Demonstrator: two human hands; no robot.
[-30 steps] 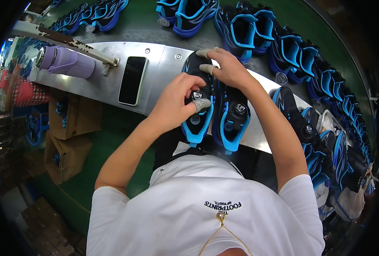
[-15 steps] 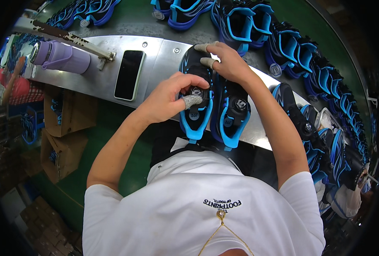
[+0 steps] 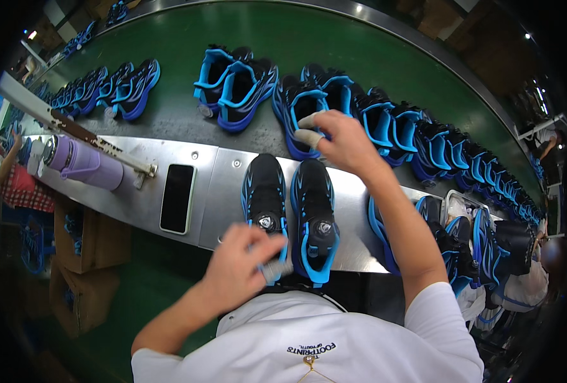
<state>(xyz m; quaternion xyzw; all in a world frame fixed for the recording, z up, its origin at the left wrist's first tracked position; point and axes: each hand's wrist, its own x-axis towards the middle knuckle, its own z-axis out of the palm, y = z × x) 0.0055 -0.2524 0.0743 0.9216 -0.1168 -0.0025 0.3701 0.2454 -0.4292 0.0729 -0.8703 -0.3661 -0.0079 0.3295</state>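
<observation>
Two black-and-blue sneakers with dial fasteners stand side by side before me, toes pointing away: the left sneaker (image 3: pixel 264 185) and the right sneaker (image 3: pixel 312 191). My left hand (image 3: pixel 237 263) is beside the left sneaker's heel, partly covering it; its fingers are smeared by motion. Farther out, my right hand (image 3: pixel 344 142) reaches over the back of another sneaker (image 3: pixel 290 105) in the far row. Its thumb and forefinger, in pale finger covers, are apart at that sneaker's collar. Whether they touch it is hard to make out.
A steel ledge (image 3: pixel 223 172) carries a black-screened phone (image 3: pixel 178 199) and a lilac flask (image 3: pixel 95 165). Beyond it, more sneakers (image 3: pixel 235 89) line a green conveyor (image 3: pixel 188 29). Other sneakers and a wire basket (image 3: pixel 465 198) are at right. Cardboard boxes (image 3: pixel 95 236) stand lower left.
My view has tilted up, showing more of the conveyor. My right hand has left the front sneakers and gone to the far row. The left hand has drawn back from the left sneaker's dial.
</observation>
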